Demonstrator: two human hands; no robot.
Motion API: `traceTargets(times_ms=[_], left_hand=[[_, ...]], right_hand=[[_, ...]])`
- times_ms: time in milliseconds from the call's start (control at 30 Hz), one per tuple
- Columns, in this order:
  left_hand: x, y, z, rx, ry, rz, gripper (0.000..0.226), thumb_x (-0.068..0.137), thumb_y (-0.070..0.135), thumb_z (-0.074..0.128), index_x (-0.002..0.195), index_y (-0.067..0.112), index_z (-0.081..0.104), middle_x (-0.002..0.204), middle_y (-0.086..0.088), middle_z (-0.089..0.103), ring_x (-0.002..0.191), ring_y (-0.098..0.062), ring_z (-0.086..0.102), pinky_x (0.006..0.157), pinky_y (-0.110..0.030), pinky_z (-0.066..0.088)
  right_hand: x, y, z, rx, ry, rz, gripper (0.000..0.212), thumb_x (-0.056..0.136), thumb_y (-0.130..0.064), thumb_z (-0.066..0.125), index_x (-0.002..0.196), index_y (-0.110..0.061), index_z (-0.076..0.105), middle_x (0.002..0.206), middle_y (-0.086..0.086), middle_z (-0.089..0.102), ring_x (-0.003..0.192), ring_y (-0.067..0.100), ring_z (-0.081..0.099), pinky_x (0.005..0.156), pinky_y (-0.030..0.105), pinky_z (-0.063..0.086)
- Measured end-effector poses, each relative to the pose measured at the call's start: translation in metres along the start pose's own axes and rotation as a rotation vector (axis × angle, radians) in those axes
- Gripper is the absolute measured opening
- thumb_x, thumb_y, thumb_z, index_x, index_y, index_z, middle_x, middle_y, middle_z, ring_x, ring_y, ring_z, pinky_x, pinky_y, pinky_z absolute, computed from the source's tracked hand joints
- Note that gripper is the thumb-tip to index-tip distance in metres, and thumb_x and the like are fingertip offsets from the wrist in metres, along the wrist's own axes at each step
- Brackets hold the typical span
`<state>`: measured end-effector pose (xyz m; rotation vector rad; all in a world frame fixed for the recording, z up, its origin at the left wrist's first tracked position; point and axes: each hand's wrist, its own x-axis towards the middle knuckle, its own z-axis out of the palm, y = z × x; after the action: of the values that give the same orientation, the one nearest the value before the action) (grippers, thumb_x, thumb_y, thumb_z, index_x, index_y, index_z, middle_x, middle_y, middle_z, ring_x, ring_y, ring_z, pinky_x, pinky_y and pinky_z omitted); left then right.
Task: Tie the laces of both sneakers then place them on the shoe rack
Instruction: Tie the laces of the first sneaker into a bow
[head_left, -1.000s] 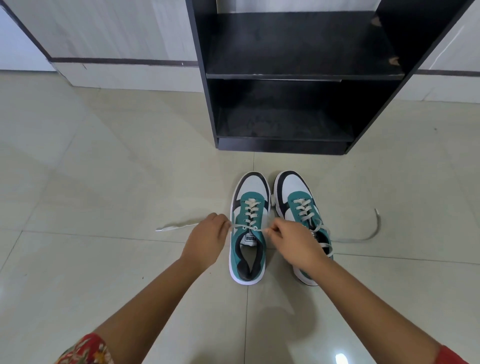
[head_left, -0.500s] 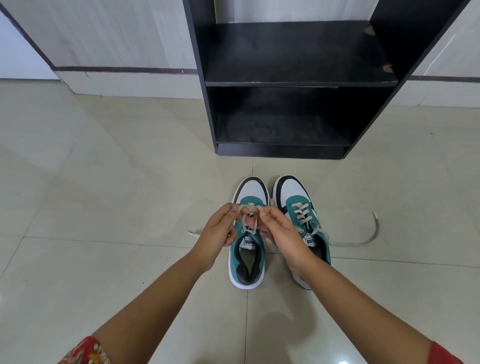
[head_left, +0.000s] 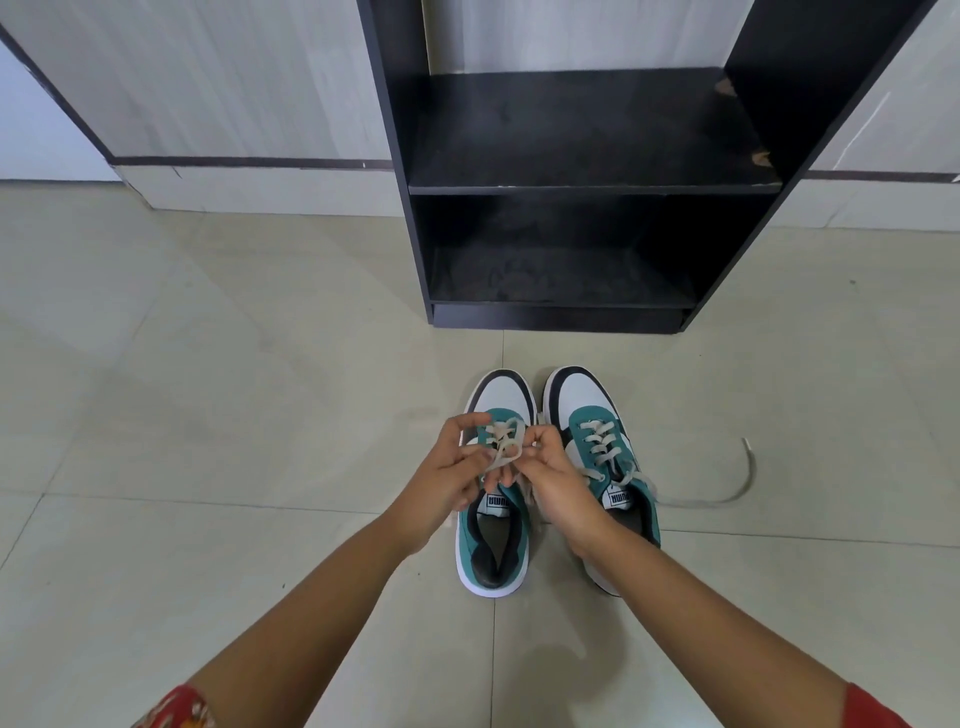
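Note:
Two teal, white and black sneakers stand side by side on the tiled floor, toes toward the shoe rack. Over the left sneaker, my left hand and my right hand meet and pinch its pale laces, which form small loops between the fingers. The right sneaker is partly hidden behind my right wrist. Its untied lace trails in a curve across the floor to the right.
The black shoe rack has two open shelves, a low one near the floor and one above it. A pale wall with a dark skirting stripe runs behind the rack. Beige tiles surround the shoes.
A second ago my hands were spread apart, pulling the left sneaker's lace ends sideways. They have come together above the shoe and now hold looped laces. The lace end on the left floor is gone.

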<state>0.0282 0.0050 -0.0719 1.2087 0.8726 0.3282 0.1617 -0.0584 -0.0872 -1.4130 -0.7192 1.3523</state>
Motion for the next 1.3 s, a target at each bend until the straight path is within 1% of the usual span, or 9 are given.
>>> traceTargets(times_ms=[100,233,500,700,867,1000,1067,1200,1300], left_hand=[[0.004,-0.006,-0.008,-0.068,-0.058,-0.077,0.037,0.096,0.015,0.047,0.131,0.028,0.042,0.064,-0.004,0.055,0.042,-0.008,0.033,0.044,-0.018,0.027],[0.006,-0.006,-0.009,-0.061,-0.054,-0.062,0.025,0.095,0.018,0.05,0.118,0.015,0.059,0.059,-0.006,0.055,0.043,-0.01,0.034,0.043,-0.018,0.025],[0.01,-0.008,-0.008,-0.002,0.158,-0.045,0.011,0.093,0.017,0.054,0.092,0.006,0.058,0.056,-0.002,0.059,0.041,-0.007,0.039,0.043,-0.017,0.029],[0.007,-0.008,-0.008,0.431,0.207,0.116,0.007,0.087,0.025,0.062,0.087,0.019,0.058,0.067,0.0,0.069,0.054,-0.015,0.056,0.058,-0.03,0.042],[0.005,-0.01,-0.013,0.968,0.346,0.346,0.015,0.078,0.03,0.071,0.081,0.019,0.06,0.077,0.002,0.07,0.061,-0.016,0.055,0.054,-0.015,0.034],[0.007,-0.011,-0.011,1.097,0.295,0.612,0.013,0.078,0.015,0.07,0.09,0.014,0.063,0.097,-0.001,0.07,0.068,-0.018,0.063,0.056,-0.021,0.047],[0.007,-0.011,-0.012,1.132,0.22,0.713,0.018,0.078,0.011,0.068,0.09,0.02,0.057,0.107,0.002,0.07,0.07,-0.014,0.064,0.057,-0.019,0.049],[0.007,-0.014,-0.016,1.233,0.174,0.771,0.022,0.086,0.03,0.049,0.092,0.016,0.064,0.086,0.001,0.072,0.059,-0.018,0.063,0.047,-0.025,0.052],[0.004,-0.014,-0.013,1.229,0.253,0.726,0.018,0.085,0.031,0.049,0.078,0.015,0.056,0.064,0.003,0.063,0.044,-0.012,0.049,0.041,-0.018,0.037]], right_hand=[[-0.001,-0.003,-0.003,-0.012,-0.123,-0.007,0.016,0.094,0.006,0.036,0.087,-0.008,0.04,0.067,0.013,0.05,0.052,0.006,0.056,0.062,0.015,0.047],[0.001,-0.002,-0.005,-0.087,-0.243,-0.011,0.016,0.094,0.008,0.037,0.099,-0.005,0.045,0.074,0.014,0.055,0.052,0.005,0.051,0.063,0.018,0.045],[0.002,0.005,-0.008,-0.12,-0.196,-0.064,0.009,0.1,-0.014,0.037,0.1,-0.007,0.041,0.08,0.012,0.06,0.063,0.013,0.048,0.074,0.022,0.045],[0.009,0.011,-0.008,-0.04,-0.02,-0.043,0.015,0.099,-0.016,0.037,0.086,-0.012,0.044,0.059,0.003,0.062,0.051,0.014,0.057,0.063,0.028,0.049],[0.013,0.006,-0.01,-0.032,-0.008,0.144,0.019,0.098,-0.021,0.042,0.087,-0.01,0.054,0.055,0.005,0.065,0.058,0.017,0.063,0.077,0.032,0.048],[0.017,0.004,-0.014,-0.009,-0.052,0.234,0.027,0.096,-0.02,0.046,0.084,-0.007,0.067,0.055,0.005,0.064,0.061,0.017,0.063,0.089,0.037,0.05],[0.017,0.002,-0.013,-0.005,-0.084,0.23,0.029,0.096,-0.017,0.047,0.078,-0.007,0.067,0.051,0.003,0.06,0.059,0.016,0.06,0.084,0.034,0.052],[0.013,-0.004,-0.013,-0.039,-0.108,0.226,0.029,0.094,-0.008,0.045,0.074,-0.003,0.065,0.05,0.004,0.056,0.056,0.014,0.056,0.066,0.018,0.053],[0.012,-0.004,-0.013,-0.058,-0.099,0.199,0.027,0.097,-0.014,0.041,0.081,-0.005,0.062,0.055,0.005,0.056,0.058,0.012,0.059,0.071,0.02,0.051]])
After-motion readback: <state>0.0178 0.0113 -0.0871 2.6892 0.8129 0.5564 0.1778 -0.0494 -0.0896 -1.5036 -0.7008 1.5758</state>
